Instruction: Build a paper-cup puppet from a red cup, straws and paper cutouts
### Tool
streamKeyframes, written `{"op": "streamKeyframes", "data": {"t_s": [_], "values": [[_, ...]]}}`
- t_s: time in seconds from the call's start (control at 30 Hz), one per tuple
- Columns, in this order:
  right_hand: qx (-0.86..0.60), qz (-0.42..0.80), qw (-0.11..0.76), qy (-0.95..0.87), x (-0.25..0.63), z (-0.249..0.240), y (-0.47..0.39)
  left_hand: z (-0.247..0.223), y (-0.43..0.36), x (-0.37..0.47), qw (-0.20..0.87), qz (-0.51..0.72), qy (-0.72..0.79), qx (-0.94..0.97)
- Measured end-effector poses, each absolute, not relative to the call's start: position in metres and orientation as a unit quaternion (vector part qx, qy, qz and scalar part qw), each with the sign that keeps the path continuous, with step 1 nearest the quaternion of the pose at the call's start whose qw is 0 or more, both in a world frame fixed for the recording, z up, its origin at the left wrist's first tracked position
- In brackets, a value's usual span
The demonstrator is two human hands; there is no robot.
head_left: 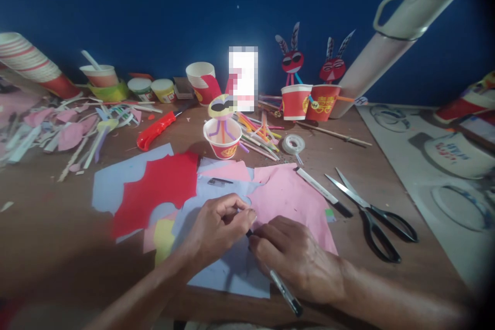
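At the near middle of the brown table (58, 227), pen detailing looks under way.
In the head view, the right hand (297, 258) grips a pen (280, 283), tip end beside the left hand (228, 221), whose thumb and fingertips press together; what they pinch, I cannot tell. Far right, two red-headed figures (293, 63) look complete; far centre, a yellow-headed figure (218, 108) stands assembled; the penwork seems unfinished.

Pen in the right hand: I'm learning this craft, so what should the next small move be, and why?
Perhaps hold the left hand steady and make one small stroke with the pen: the right hand grips it with its front end close to the left hand, and the cap lies off on the paper. What the left hand pinches is mostly hidden.
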State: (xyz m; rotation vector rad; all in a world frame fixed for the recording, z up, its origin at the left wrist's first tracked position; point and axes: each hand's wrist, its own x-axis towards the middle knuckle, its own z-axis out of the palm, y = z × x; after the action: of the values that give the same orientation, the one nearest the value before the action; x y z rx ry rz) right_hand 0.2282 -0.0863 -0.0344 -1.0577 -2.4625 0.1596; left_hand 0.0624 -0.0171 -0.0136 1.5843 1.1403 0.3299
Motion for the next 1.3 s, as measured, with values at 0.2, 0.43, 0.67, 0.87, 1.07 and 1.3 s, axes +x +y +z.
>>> {"op": "streamKeyframes", "data": {"t_s": [0.2, 0.43, 0.67, 0.87, 1.07, 1.3], "values": [[-0.393, 0.038, 0.212, -0.894, 0.221, -0.034, -0.087, -0.014, -0.016, 0.063, 0.54, 0.138, 0.486, 0.673], [-0.393, 0.015, 0.203, -0.897, 0.223, -0.033, -0.093, -0.016, -0.016, 0.063, 0.528, 0.147, 0.49, 0.679], [-0.389, 0.008, 0.196, -0.9, 0.222, -0.035, -0.091, -0.014, -0.016, 0.063, 0.521, 0.14, 0.485, 0.688], [-0.393, 0.02, 0.203, -0.897, 0.228, -0.032, -0.098, -0.014, -0.017, 0.063, 0.539, 0.137, 0.487, 0.673], [-0.4, 0.058, 0.229, -0.886, 0.24, -0.037, -0.099, -0.013, -0.018, 0.062, 0.545, 0.138, 0.483, 0.671], [-0.403, 0.134, 0.291, -0.857, 0.253, -0.049, -0.095, -0.012, -0.018, 0.064, 0.554, 0.137, 0.493, 0.657]]}}
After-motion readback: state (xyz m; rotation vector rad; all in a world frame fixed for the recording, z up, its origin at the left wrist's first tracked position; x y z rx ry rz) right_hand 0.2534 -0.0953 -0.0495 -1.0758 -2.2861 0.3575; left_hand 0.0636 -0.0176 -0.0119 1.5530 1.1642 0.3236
